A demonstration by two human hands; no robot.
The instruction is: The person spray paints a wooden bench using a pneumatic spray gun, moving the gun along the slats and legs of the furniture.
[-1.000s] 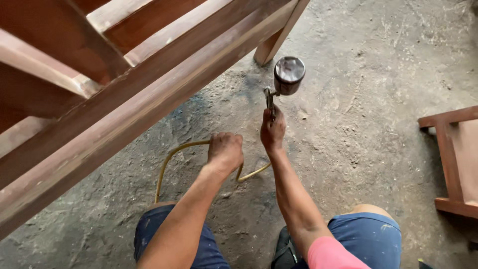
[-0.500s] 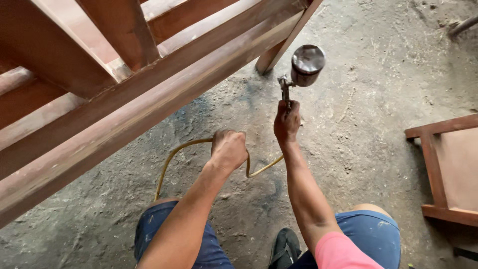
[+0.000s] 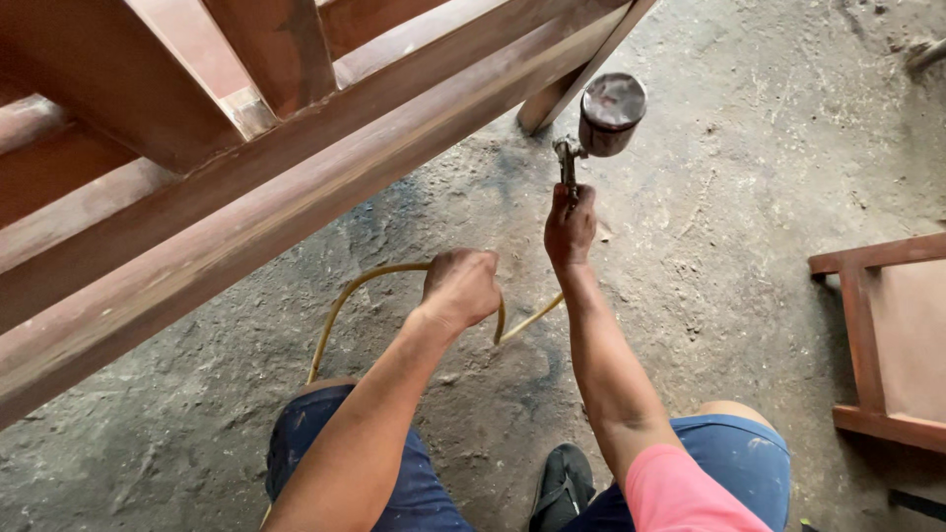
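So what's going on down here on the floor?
A person is crouched on a rough concrete floor beside a reddish-brown wooden frame. The right hand grips a spray gun with a metal cup on top, held upright near the frame's lower rail. The left hand is closed around the yellow hose that loops back from the gun. Another wooden piece lies to the right.

A reddish-brown stained wooden frame (image 3: pixel 296 187) stands over a mottled grey floor (image 3: pixel 749 177). The spray gun (image 3: pixel 591 133) carries a dark cup smeared brown; its hose (image 3: pixel 345 300) is yellow. Shorts (image 3: pixel 315 453) are blue, the sleeve (image 3: pixel 690 493) pink.
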